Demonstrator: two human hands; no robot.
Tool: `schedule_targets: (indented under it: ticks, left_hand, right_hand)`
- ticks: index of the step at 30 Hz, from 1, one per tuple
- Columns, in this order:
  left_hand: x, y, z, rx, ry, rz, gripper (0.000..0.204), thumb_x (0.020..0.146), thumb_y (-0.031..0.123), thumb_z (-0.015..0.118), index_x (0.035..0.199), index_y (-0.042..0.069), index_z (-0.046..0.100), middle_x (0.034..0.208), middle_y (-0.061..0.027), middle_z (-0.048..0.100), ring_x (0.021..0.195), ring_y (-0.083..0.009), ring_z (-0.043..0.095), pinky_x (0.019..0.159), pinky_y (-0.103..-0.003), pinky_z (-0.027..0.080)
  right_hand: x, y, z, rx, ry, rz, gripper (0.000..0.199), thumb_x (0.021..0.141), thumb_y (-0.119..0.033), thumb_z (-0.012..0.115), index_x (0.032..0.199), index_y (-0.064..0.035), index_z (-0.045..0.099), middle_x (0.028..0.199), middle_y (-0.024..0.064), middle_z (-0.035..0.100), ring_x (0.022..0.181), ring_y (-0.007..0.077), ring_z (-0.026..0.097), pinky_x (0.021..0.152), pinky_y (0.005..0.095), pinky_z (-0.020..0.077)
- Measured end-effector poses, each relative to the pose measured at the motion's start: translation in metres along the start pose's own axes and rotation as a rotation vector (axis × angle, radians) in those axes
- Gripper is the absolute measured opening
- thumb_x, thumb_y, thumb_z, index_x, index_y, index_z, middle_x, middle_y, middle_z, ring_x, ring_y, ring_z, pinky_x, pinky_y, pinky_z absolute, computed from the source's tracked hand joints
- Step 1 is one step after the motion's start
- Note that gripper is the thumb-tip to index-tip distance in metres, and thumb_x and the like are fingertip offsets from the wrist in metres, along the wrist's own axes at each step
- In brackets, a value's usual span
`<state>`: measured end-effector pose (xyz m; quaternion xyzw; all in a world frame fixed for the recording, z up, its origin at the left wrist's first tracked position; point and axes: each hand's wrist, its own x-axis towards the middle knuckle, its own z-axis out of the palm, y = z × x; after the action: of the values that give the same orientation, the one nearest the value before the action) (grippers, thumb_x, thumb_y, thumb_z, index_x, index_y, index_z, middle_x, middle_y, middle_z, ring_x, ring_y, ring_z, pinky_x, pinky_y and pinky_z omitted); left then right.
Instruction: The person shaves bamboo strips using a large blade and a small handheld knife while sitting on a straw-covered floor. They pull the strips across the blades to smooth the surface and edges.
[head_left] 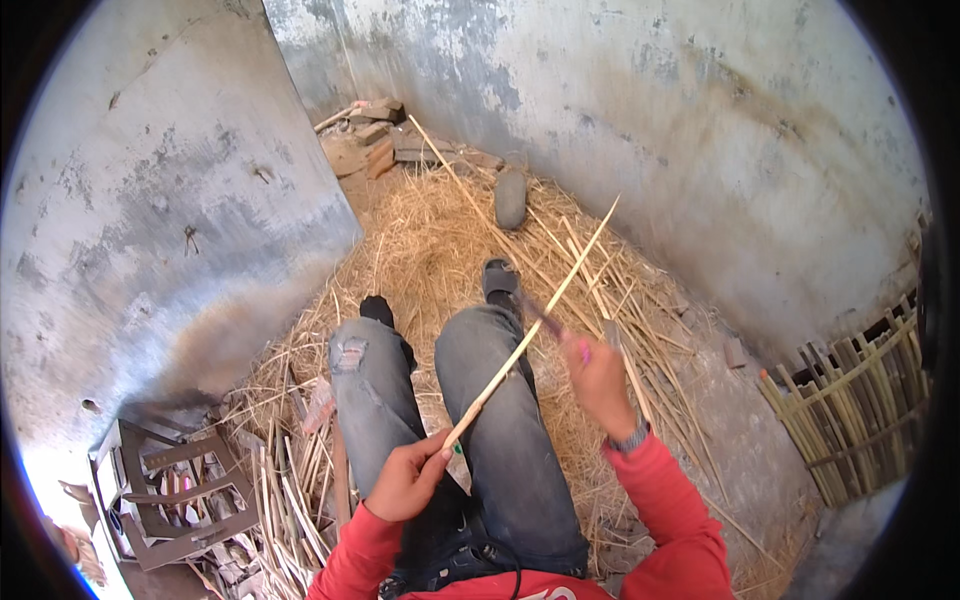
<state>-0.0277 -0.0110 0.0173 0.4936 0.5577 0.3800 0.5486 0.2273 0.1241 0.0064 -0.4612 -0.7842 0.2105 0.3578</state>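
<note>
My left hand (pixel 408 478) is closed round the lower end of a long, pale bamboo stick (pixel 503 372). The stick slants up and away to the right across my knees and narrows to a point. My right hand (pixel 598 388) grips a knife (pixel 547 322), whose dark blade is smeared by motion. Its blade meets or crosses the stick near the middle; I cannot tell whether they touch. A bit of pink shows at the handle, inside my fingers. Beneath the stick are my legs in worn grey jeans.
Straw-like shavings (pixel 430 235) cover the floor around my feet. Cut sticks (pixel 655 370) lie along the right, with more (pixel 290 500) at the left. A rounded stone (pixel 510 198) and bricks (pixel 380 155) sit ahead. A slatted bamboo panel (pixel 860 405) leans right; a broken frame (pixel 185 490) stands left.
</note>
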Motion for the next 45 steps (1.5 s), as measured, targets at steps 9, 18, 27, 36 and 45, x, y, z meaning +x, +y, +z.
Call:
schedule_targets:
  ticks: [9, 18, 27, 36, 45]
  left_hand:
    - [0.008, -0.005, 0.005, -0.061, -0.026, -0.02, 0.038, 0.109, 0.015, 0.052, 0.144, 0.0, 0.056, 0.069, 0.0106, 0.041, 0.058, -0.0006, 0.035, 0.051, -0.021, 0.029]
    - [0.006, -0.005, 0.002, -0.161, -0.05, -0.076, 0.038, 0.11, 0.015, 0.05, 0.144, 0.0, 0.055, 0.068, 0.0086, 0.041, 0.057, -0.0014, 0.036, 0.05, -0.021, 0.03]
    - [-0.033, -0.007, -0.003, -0.074, 0.003, -0.099, 0.037, 0.11, 0.014, 0.048, 0.143, 0.0, 0.057, 0.065, 0.0079, 0.041, 0.055, -0.0018, 0.037, 0.05, -0.021, 0.03]
    - [-0.041, -0.011, -0.007, -0.229, -0.021, -0.192, 0.037, 0.111, 0.021, 0.046, 0.141, 0.002, 0.058, 0.061, 0.0061, 0.04, 0.05, -0.0028, 0.034, 0.047, -0.022, 0.027]
    - [-0.039, -0.014, -0.006, -0.204, -0.079, -0.19, 0.038, 0.113, 0.023, 0.04, 0.131, -0.003, 0.061, 0.063, 0.0058, 0.039, 0.051, -0.0032, 0.034, 0.047, -0.022, 0.028]
  right_hand:
    - [0.013, -0.003, 0.0, 0.082, -0.028, 0.208, 0.042, 0.105, -0.037, 0.055, 0.08, -0.0056, 0.068, 0.057, 0.0202, 0.057, 0.05, 0.0373, 0.06, 0.046, 0.0471, 0.0417]
    - [0.002, 0.006, 0.018, 0.123, 0.02, 0.012, 0.035, 0.101, -0.037, 0.059, 0.098, -0.0062, 0.076, 0.065, 0.0214, 0.064, 0.055, 0.0394, 0.064, 0.05, 0.0477, 0.0479]
    - [0.09, 0.053, -0.016, -0.109, 0.285, 0.132, 0.049, 0.105, -0.038, 0.054, 0.076, -0.0017, 0.067, 0.053, 0.0177, 0.052, 0.044, 0.0309, 0.052, 0.044, 0.0455, 0.0364]
    - [0.001, -0.026, 0.026, -0.154, -0.151, -0.096, 0.045, 0.103, -0.041, 0.057, 0.078, -0.0058, 0.07, 0.059, 0.0204, 0.06, 0.055, 0.0397, 0.064, 0.047, 0.0478, 0.0474]
    - [0.08, 0.061, -0.015, -0.136, 0.251, 0.111, 0.048, 0.104, -0.041, 0.056, 0.076, -0.0028, 0.067, 0.056, 0.0204, 0.055, 0.047, 0.0378, 0.054, 0.047, 0.0479, 0.039]
